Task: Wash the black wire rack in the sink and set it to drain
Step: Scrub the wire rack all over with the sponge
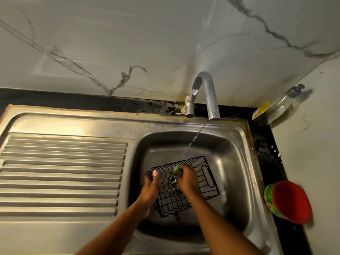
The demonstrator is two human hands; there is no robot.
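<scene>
Plainly, black wire rack lies tilted, sudsy

A black wire rack lies in the stainless steel sink basin, the left hand gripping its left edge, the right hand holding a green sponge on top. A ribbed steel drainboard lies left (same unit). A curved metal tap stands behind. Right of the basin sits a red plastic bowl, a clear pump bottle behind it.
</scene>
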